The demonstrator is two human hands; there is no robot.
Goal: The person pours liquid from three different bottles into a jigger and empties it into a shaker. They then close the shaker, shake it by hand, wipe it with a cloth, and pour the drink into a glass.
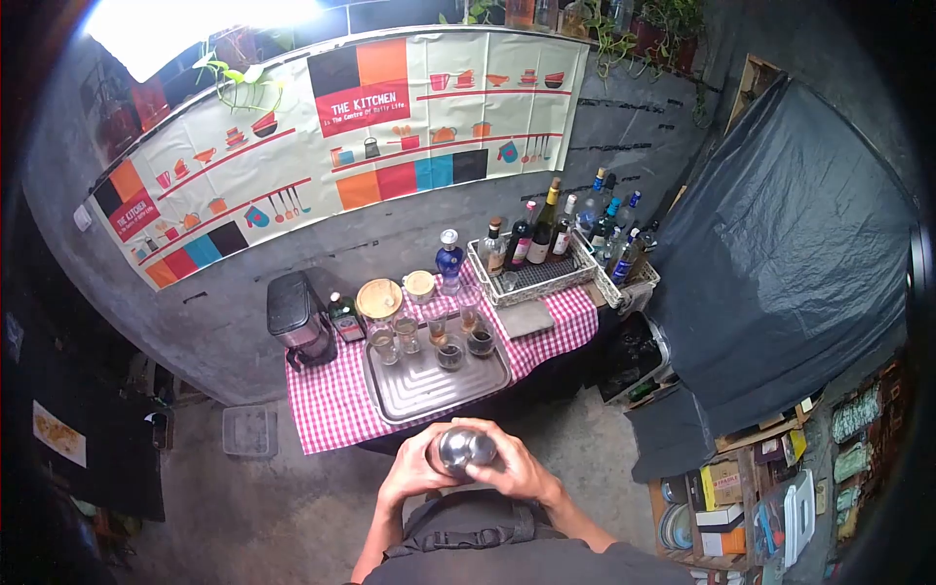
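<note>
A shiny metal cocktail shaker (462,450) is held close to my body, just in front of the table. My left hand (419,470) wraps round its left side, and my right hand (519,470) grips it from the right. Beyond the shaker, a metal tray (429,388) rests on a red-and-white checked cloth (327,409). Several glasses stand toward the back of the tray, among them a glass with dark contents (480,339), another dark one (449,355) and a clear glass (385,347).
A coffee maker (298,314) and a dark green bottle (345,317) stand at the table's left. Behind the tray are a round wooden lid (378,298) and a blue bottle (448,261). A wicker basket (546,289) holds several bottles. Shelves (746,487) stand at right.
</note>
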